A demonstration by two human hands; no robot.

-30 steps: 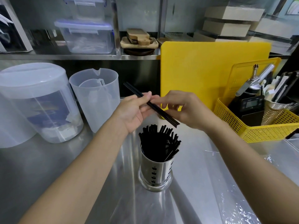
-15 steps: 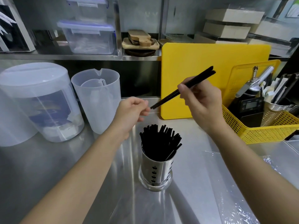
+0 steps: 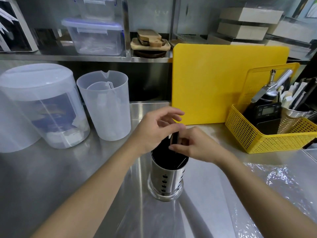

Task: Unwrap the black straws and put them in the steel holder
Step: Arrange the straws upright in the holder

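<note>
A steel holder (image 3: 167,182) with small cut-out holes stands on the steel counter, packed with black straws (image 3: 163,152). Both hands meet just above its mouth. My right hand (image 3: 195,146) pinches the top of a pair of black straws (image 3: 175,139) that stand nearly upright among the others in the holder. My left hand (image 3: 154,129) hovers over the straw tops with its fingers loosely spread; the thumb touches near the held straws. The hands hide most of the straw tops.
A yellow cutting board (image 3: 223,79) leans at the back. A yellow basket (image 3: 253,134) with a scale and utensils sits at right. Two clear plastic jugs (image 3: 106,103) stand at left. Crinkled clear plastic film (image 3: 274,182) lies on the counter at right.
My right hand swung the two straws from raised and slanted down to upright in the holder. My left hand moved right and opened above the straw tops.
</note>
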